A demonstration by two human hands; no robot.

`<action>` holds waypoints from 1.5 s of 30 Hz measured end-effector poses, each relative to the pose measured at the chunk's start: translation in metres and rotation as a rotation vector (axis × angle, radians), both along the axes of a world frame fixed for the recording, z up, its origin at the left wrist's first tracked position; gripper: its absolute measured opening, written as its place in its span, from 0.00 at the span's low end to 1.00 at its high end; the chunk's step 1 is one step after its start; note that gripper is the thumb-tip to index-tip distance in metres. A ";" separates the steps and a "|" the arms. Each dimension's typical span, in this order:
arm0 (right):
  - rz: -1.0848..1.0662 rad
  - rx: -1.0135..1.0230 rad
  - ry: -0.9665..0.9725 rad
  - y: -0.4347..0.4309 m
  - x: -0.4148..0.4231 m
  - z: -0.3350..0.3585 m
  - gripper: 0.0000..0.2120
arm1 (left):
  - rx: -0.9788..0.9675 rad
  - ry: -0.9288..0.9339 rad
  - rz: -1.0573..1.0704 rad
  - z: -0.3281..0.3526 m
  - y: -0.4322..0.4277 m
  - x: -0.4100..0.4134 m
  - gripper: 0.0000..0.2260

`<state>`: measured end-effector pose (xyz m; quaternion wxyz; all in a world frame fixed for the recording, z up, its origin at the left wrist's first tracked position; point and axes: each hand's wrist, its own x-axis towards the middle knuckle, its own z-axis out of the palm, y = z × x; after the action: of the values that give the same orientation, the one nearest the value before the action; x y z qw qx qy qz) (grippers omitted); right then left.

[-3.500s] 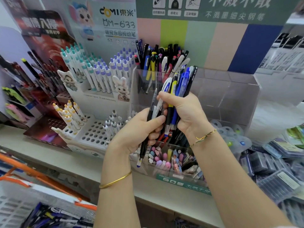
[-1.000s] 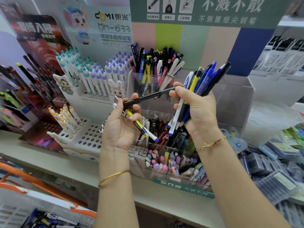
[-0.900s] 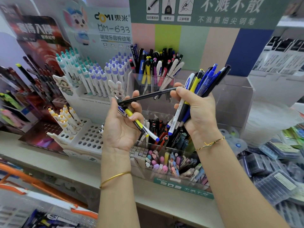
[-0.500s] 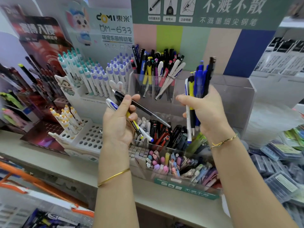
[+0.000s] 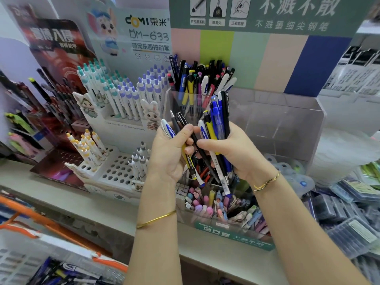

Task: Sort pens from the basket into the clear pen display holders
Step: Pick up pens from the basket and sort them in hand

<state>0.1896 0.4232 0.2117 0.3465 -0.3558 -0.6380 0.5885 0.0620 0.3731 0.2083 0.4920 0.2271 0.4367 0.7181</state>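
Left hand (image 5: 170,153) grips a few pens (image 5: 190,165), tips down. Right hand (image 5: 236,153) clasps an upright bundle (image 5: 218,118) of pens. Both are in front of the clear holder (image 5: 287,112). Basket (image 5: 61,241) is at lower left.

Both forearms rise in front of the clear holder (image 5: 277,120), hands almost touching before its left half. The left hand (image 5: 170,153) curls round a handful of pens (image 5: 188,159); the right hand (image 5: 232,153) grips an upright bundle of pens (image 5: 219,118), thumb stretched leftward.
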 end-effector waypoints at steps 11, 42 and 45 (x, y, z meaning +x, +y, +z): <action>-0.010 -0.173 0.075 0.006 0.006 0.006 0.07 | -0.056 -0.140 0.015 0.002 0.003 -0.002 0.07; 0.060 -0.333 0.054 0.005 0.006 0.007 0.06 | -0.067 0.814 0.390 -0.004 0.001 -0.001 0.22; 0.095 -0.393 0.102 0.007 0.007 0.009 0.04 | 0.014 1.102 0.320 -0.006 0.003 -0.004 0.19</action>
<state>0.1963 0.4306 0.2212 0.2740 -0.3559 -0.5085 0.7346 0.0584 0.3759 0.2026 0.0753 0.5023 0.6527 0.5621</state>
